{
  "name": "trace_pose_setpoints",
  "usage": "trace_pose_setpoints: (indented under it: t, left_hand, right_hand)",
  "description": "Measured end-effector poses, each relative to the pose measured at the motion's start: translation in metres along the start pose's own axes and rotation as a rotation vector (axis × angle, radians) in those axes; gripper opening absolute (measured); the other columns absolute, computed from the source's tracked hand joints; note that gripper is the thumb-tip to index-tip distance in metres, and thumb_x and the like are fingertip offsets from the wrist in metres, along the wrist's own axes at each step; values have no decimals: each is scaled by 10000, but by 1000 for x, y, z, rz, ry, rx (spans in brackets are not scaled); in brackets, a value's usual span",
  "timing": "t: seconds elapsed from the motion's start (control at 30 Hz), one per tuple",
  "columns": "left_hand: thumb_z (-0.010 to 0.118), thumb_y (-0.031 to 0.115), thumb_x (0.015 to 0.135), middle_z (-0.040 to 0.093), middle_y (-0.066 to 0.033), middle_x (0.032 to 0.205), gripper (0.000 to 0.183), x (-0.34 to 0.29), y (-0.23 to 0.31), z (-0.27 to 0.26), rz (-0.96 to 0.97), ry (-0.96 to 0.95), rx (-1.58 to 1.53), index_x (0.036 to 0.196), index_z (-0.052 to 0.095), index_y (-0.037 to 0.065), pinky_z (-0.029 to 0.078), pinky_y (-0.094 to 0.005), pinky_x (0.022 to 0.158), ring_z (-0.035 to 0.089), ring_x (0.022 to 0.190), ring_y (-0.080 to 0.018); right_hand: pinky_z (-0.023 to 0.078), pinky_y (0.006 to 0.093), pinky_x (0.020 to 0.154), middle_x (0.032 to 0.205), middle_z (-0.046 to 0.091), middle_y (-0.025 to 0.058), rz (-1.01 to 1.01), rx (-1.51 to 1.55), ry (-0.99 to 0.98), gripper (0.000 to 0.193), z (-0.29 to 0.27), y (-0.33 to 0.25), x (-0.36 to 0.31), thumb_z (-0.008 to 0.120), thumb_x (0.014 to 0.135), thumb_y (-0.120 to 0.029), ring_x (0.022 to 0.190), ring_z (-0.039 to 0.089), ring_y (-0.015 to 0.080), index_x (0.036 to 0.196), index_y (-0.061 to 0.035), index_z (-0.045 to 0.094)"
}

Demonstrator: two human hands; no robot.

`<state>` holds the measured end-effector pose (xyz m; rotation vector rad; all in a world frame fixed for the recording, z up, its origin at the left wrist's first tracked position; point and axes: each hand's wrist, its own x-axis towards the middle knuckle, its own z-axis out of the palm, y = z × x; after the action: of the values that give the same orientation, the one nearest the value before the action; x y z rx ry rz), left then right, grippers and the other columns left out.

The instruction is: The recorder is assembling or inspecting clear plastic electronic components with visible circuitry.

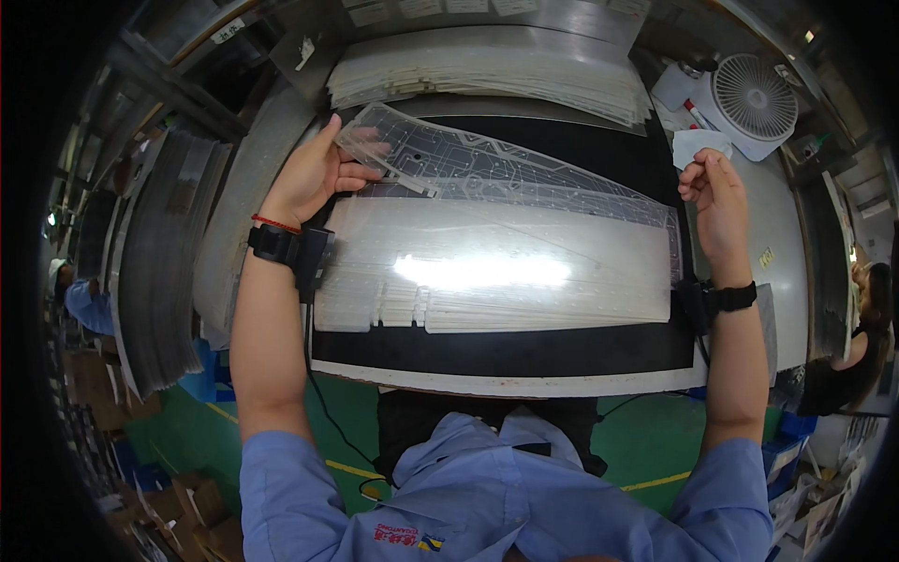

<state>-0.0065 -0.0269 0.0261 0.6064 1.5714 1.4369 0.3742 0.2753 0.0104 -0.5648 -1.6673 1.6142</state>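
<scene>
My left hand [314,173] is closed on the left end of a clear plastic sheet [468,161] printed with fine line patterns. Some of its fingers show through the sheet, whose left end is lifted. The sheet slopes down to the right over a stack of similar clear sheets [506,225], which reflects a bright glare. Off the right end of the stack, my right hand [714,192] is raised with its fingers curled together. Just behind those fingertips is a small white piece [698,145]; I cannot tell whether they hold it.
A black mat [506,354] lies under the stack. Behind it rises another pile of sheets [487,66]. A white fan [754,98] stands at the back right, beside a red-and-white marker [695,114]. Tall sheet stacks [164,253] flank the left. People are at both far sides.
</scene>
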Motion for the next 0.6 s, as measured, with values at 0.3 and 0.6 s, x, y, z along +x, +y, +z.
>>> trace_pose_setpoints:
  t: [0.3,0.6]
  left_hand:
    - [457,132,999,636,-12,930,251,17,-18,-28,180,61,257,1188,559,4,410,-161,561,526,642,-39]
    - [455,92,998,616,-95,1112,337,24,-19,-40,374,201,-146,1314,469,-25,510,-156,729,596,834,-74]
  right_hand:
    - [420,249,643,804,594,50,-23,27,83,229,-8,4,3,386,1018,-231,697,530,114,903,-80,513]
    - [452,217,680,912,609,30,32,-31,124,158,-14,7,6,453,949,-75,757,559,94,1038,-47,580]
